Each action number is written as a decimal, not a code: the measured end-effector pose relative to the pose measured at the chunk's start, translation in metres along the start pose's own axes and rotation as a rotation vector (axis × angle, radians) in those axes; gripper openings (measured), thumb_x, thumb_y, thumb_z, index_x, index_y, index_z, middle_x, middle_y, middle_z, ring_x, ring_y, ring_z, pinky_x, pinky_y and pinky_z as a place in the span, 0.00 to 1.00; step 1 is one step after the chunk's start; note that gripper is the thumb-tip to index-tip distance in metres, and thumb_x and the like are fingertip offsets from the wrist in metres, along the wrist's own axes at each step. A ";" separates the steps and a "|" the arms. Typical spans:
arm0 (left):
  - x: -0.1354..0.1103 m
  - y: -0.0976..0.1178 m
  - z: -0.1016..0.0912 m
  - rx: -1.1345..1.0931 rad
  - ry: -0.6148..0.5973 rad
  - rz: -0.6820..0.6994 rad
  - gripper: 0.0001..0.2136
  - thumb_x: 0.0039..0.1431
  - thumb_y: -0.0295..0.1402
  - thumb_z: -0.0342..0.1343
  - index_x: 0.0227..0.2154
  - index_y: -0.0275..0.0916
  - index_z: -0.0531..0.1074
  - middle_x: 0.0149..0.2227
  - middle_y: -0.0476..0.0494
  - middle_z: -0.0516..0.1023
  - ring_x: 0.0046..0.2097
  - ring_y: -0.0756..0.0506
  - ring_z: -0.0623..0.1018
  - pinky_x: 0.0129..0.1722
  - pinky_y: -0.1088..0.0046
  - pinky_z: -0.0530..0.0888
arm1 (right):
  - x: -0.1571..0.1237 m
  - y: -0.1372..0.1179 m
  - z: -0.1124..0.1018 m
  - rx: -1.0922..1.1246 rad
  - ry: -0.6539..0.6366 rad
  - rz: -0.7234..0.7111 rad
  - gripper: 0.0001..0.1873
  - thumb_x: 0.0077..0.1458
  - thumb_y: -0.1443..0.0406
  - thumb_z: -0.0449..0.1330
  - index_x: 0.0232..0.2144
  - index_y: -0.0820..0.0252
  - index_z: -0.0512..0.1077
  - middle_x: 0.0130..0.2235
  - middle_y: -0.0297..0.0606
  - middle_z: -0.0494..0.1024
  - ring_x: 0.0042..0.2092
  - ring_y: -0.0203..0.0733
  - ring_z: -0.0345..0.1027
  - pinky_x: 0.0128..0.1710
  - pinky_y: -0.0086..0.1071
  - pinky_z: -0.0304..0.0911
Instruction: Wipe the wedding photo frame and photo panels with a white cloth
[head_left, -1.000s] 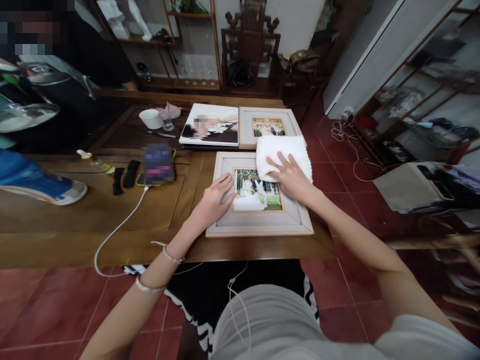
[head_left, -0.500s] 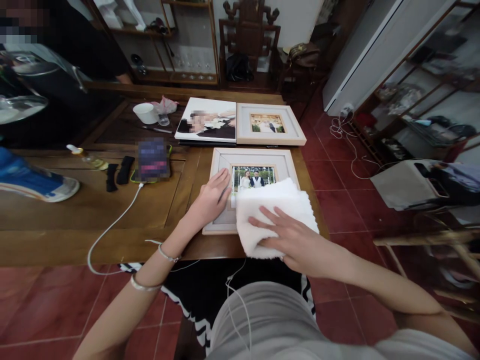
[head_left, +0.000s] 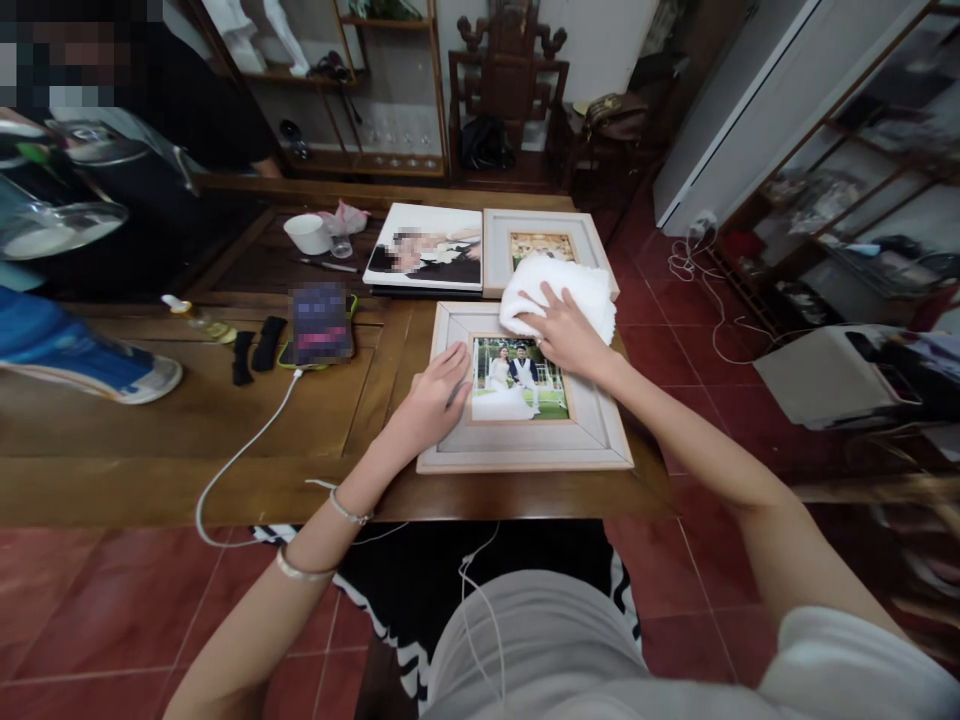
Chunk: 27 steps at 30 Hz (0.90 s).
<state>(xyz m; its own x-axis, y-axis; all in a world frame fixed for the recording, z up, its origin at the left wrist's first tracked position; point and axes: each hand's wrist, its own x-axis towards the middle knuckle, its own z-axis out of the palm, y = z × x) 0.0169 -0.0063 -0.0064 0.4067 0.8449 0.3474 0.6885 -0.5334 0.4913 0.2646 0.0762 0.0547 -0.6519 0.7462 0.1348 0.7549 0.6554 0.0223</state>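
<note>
A pale wooden picture frame (head_left: 525, 455) lies flat on the table, with a photo (head_left: 517, 380) of a couple outdoors in its middle. My left hand (head_left: 439, 395) rests flat on the frame's left side, fingers stretched out. My right hand (head_left: 568, 330) presses a white towel (head_left: 592, 290) at the frame's far right corner, its thumb and fingers on the cloth. The towel also covers part of a second pale frame (head_left: 600, 235) behind. Beside that one lies a white-edged photo album or print (head_left: 439, 245) with a dark lower edge.
On the wooden table (head_left: 187, 420) stand a white cup (head_left: 307, 235), a phone-like device (head_left: 319, 325) on a charging cable (head_left: 244, 445), a dropper bottle (head_left: 199, 322) and a blue bottle (head_left: 75, 345). Another person (head_left: 202, 100) is at the far left. Red floor tiles lie right of the table edge.
My right hand and the towel have moved from the frame's near right corner away to its far right corner, uncovering the photo. My left hand stays on the frame's left side.
</note>
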 end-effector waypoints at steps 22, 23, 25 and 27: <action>-0.001 -0.001 -0.001 0.019 -0.015 0.013 0.21 0.66 0.32 0.45 0.60 0.31 0.62 0.64 0.31 0.62 0.66 0.39 0.59 0.62 0.51 0.62 | -0.084 -0.069 -0.024 0.180 -0.194 -0.151 0.27 0.50 0.75 0.53 0.53 0.59 0.70 0.67 0.41 0.56 0.69 0.58 0.39 0.65 0.59 0.43; 0.000 -0.002 -0.001 0.014 -0.020 0.012 0.21 0.66 0.32 0.45 0.60 0.31 0.62 0.64 0.31 0.61 0.66 0.39 0.59 0.63 0.51 0.62 | -0.074 -0.059 -0.017 0.148 -0.149 -0.124 0.27 0.50 0.75 0.53 0.54 0.60 0.69 0.67 0.42 0.57 0.69 0.57 0.40 0.65 0.58 0.43; 0.000 -0.002 -0.002 0.006 -0.026 0.008 0.22 0.66 0.32 0.45 0.60 0.31 0.61 0.64 0.31 0.61 0.67 0.39 0.59 0.63 0.51 0.61 | -0.054 -0.040 -0.008 0.094 -0.071 -0.076 0.28 0.51 0.75 0.53 0.56 0.61 0.68 0.66 0.43 0.58 0.68 0.57 0.41 0.65 0.58 0.43; 0.000 -0.002 -0.002 0.004 -0.026 0.002 0.22 0.66 0.33 0.44 0.60 0.32 0.61 0.64 0.31 0.61 0.67 0.39 0.59 0.63 0.51 0.61 | -0.035 -0.024 -0.002 0.052 -0.016 -0.048 0.29 0.51 0.75 0.52 0.57 0.62 0.67 0.66 0.44 0.57 0.68 0.59 0.41 0.65 0.59 0.42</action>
<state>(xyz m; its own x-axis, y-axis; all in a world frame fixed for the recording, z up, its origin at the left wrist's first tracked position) 0.0144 -0.0051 -0.0061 0.4237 0.8447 0.3270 0.6903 -0.5348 0.4873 0.2692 0.0341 0.0515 -0.6887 0.7151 0.1192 0.7182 0.6955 -0.0231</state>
